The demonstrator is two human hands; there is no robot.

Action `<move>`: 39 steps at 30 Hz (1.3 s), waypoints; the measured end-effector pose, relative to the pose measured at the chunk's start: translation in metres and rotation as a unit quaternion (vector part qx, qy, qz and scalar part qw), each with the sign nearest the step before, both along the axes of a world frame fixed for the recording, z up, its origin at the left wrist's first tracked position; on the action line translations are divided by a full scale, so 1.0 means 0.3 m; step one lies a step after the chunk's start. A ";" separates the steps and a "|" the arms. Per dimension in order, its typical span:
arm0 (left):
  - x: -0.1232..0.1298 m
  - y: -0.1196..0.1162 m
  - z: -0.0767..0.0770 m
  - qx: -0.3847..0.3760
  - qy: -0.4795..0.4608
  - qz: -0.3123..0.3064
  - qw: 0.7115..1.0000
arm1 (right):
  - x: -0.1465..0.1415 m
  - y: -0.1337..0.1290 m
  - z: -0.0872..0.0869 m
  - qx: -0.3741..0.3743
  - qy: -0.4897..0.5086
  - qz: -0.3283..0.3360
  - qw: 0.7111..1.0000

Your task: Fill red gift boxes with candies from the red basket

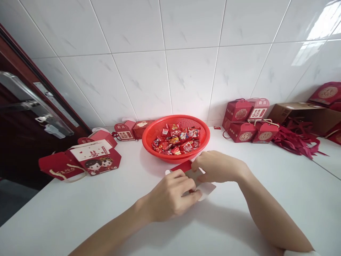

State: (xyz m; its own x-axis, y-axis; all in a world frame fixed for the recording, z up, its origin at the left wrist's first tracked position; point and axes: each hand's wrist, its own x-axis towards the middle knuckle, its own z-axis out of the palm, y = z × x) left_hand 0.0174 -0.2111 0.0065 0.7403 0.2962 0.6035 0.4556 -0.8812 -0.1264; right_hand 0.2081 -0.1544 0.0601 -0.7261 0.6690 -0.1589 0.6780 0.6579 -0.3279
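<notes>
Two bare arms (269,209) are showing closest, with one bit of white sleeve (301,253) below the right one. Two hands are working on one card box (208,191), red, white and grey, that is sitting right under the fingers on one white table (61,217). The left hand (174,193) is curling its fingers over the box and holding it. The right hand (213,166) is bending over the far side, its thumb and first finger standing a little apart and touching the card; whether they are pinching it, I cannot tell.

Just past the fingertips, one red basket (149,145) is holding a heap of wrapped sweets (174,140), too many to count. One tiny red packet (217,127) is lying past the right fingers.

Far to the left of the fingers, one red bag (62,164) with a rope handle is leaning by one box with two cartoon faces (103,163). Two more red boxes (125,135) are standing by the wall, closer to the basket. To the right of the fingers, at least four red boxes (243,133) are making a pile, two on two. Beside them, many dark red ribbons (298,142) are spilling from one brown carton (282,112).
</notes>
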 end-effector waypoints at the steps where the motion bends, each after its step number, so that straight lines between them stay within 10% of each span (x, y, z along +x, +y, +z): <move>1: -0.006 -0.005 0.007 -0.026 0.014 0.000 1.000 | 0.002 0.003 0.002 0.005 -0.019 -0.020 1.000; 7: -0.031 -0.019 0.047 -0.233 0.040 0.059 0.970 | 0.021 0.007 0.042 -0.013 -0.111 -0.060 0.992; 22: -0.028 -0.016 0.067 -0.330 0.095 0.296 0.891 | 0.044 -0.064 0.051 0.048 -0.113 -0.066 0.990; 39: -0.021 -0.066 0.096 -0.463 0.094 0.333 0.816 | 0.043 -0.037 0.062 -0.015 -0.111 -0.055 0.992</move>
